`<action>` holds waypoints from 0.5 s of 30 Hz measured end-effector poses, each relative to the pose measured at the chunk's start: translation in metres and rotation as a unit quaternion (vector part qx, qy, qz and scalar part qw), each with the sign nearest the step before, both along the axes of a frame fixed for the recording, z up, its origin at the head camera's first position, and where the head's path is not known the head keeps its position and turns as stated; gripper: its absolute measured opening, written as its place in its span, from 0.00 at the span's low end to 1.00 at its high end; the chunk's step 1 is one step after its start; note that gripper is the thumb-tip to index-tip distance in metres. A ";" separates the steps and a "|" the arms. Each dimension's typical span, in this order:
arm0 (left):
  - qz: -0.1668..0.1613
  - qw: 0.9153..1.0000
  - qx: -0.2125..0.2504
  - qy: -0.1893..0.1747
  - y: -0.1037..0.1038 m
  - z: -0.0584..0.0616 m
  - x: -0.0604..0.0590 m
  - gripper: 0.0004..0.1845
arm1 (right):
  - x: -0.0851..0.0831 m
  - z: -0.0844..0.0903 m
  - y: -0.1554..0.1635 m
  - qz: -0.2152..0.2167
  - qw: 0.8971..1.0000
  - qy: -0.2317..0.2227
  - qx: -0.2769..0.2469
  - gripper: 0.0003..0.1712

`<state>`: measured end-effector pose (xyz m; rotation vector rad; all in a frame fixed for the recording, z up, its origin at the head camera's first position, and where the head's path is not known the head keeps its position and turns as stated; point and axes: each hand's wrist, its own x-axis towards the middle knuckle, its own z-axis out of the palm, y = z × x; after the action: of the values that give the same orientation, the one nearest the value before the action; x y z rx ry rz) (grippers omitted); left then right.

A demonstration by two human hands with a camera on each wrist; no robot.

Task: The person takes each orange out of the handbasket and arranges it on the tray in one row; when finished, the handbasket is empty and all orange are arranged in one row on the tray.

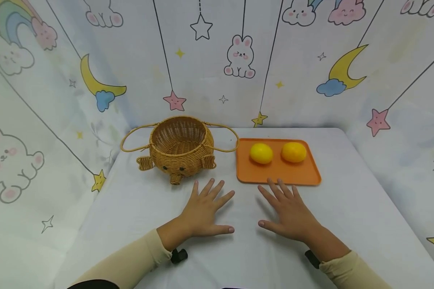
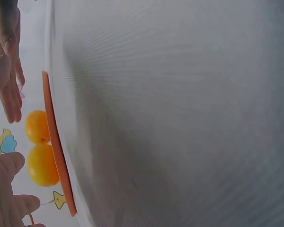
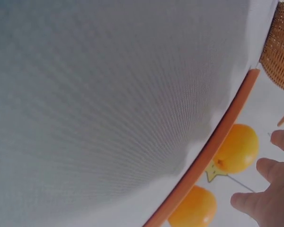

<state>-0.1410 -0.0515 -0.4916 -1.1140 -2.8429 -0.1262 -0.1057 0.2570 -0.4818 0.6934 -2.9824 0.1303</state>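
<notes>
Both hands lie flat, palms down, on the white tablecloth (image 1: 238, 257), holding nothing. My left hand (image 1: 204, 208) rests with fingers spread just in front of a wicker elephant-shaped basket (image 1: 180, 147). My right hand (image 1: 289, 210) rests with its fingertips just short of the near edge of an orange tray (image 1: 278, 172). Two yellow-orange fruits sit on the tray, one to the left (image 1: 261, 153) and one to the right (image 1: 294, 152). In the left wrist view the tray edge (image 2: 57, 151) and both fruits (image 2: 41, 164) show; the right wrist view shows the tray edge (image 3: 213, 142), fruits (image 3: 236, 147) and basket (image 3: 281, 47).
A cartoon-printed backdrop (image 1: 217, 60) of stars, moons and rabbits walls in the table at the back and on both sides. The basket has thin looping handles (image 1: 134, 140) sticking out to each side.
</notes>
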 end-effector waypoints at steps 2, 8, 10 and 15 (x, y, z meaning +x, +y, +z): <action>-0.002 1.000 0.000 -0.002 0.001 0.001 0.000 0.53 | 0.000 -0.001 0.000 -0.001 1.000 0.000 0.000 0.56; -0.011 1.000 -0.001 0.004 0.009 -0.001 -0.005 0.54 | 0.002 -0.002 0.000 -0.002 1.000 -0.003 0.014 0.56; -0.012 1.000 -0.004 0.007 0.012 -0.001 -0.007 0.54 | 0.002 -0.002 0.000 -0.003 1.000 -0.002 0.015 0.56; -0.012 1.000 -0.009 0.007 0.018 0.003 -0.011 0.54 | -0.001 -0.001 0.004 -0.003 1.000 0.012 0.019 0.57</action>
<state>-0.1524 -0.0336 -0.4890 -1.1474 -2.8250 -0.0958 -0.1070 0.2609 -0.4826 0.6835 -2.9710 0.0637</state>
